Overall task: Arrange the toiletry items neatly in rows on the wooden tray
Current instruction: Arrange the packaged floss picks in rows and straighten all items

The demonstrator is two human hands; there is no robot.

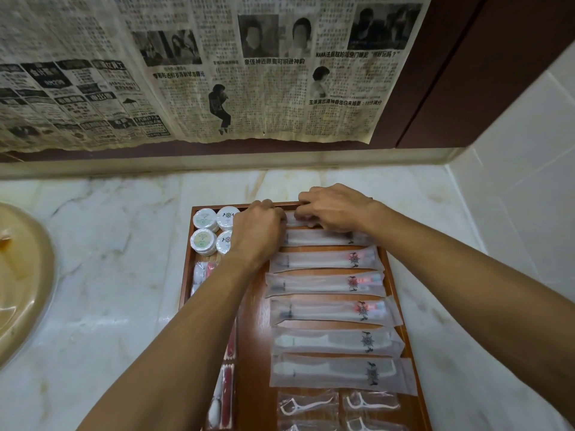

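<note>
A wooden tray lies on the marble counter. Down its right side runs a row of long frosted packets: toothbrushes and combs, with floss-pick packets at the near end. Round white tins sit at the tray's far left corner, and red-and-white packets line its left side. My left hand and my right hand both sit at the tray's far edge, fingers curled onto the farthest frosted packet, which is mostly hidden beneath them.
The marble counter surrounds the tray. A beige basin sits at the far left. Newspaper covers the wall behind, above a low ledge. A white tiled wall closes the right side.
</note>
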